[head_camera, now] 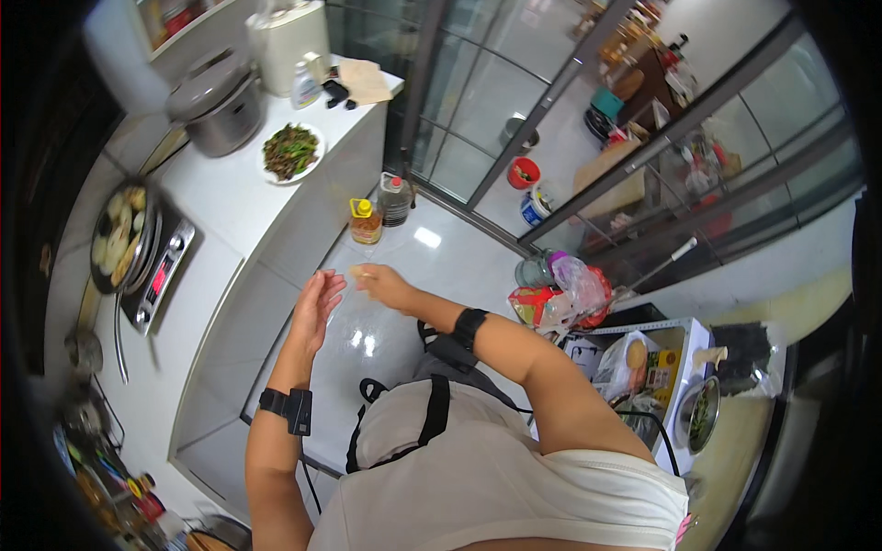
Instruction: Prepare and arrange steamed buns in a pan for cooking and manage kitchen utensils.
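Observation:
My left hand is raised over the floor beside the counter, palm turned inward and fingers loosely spread, with nothing in it. Close to its fingertips is my right hand, its fingers curled together. Something pale shows at the right fingertips, but blur hides whether it is a held thing or the fingers themselves. To the left, a frying pan with pale, browned food slices sits on an induction cooker. A white plate of stir-fried greens rests on the white counter.
An electric pressure cooker and a spray bottle stand at the counter's back. Two large bottles, one yellow-capped and one red-capped, are on the floor. Bags lie near glass sliding doors. A metal bowl is at right.

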Demonstrator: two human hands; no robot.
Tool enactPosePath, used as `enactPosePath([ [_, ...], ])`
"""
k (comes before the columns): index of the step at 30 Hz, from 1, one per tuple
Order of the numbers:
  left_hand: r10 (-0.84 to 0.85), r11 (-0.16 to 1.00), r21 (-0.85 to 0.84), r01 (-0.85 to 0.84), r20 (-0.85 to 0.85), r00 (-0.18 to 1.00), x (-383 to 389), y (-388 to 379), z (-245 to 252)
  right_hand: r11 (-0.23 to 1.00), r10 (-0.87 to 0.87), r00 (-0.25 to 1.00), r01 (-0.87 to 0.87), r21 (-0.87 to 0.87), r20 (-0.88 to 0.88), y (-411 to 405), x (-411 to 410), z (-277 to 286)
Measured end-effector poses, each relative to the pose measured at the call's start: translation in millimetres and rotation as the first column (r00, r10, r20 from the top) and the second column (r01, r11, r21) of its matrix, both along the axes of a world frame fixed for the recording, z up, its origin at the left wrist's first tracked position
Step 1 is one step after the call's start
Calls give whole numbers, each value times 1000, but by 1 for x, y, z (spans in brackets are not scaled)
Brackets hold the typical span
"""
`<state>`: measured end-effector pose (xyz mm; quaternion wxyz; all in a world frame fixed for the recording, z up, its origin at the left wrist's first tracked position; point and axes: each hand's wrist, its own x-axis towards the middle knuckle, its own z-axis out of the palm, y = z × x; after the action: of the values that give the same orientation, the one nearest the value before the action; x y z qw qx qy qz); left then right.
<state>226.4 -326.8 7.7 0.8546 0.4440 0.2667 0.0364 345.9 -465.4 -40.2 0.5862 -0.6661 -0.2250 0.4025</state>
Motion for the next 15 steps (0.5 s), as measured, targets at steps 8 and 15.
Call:
enactPosePath([
  [8, -302, 952, -4, 307, -184, 935, 141, -54, -13, 815, -571, 809, 536, -220, -140, -171, 160, -38],
  [15, -284, 953, -7, 304, -380, 881, 258, -93, -53, 513, -359, 552, 790, -335, 753, -273, 348, -61],
])
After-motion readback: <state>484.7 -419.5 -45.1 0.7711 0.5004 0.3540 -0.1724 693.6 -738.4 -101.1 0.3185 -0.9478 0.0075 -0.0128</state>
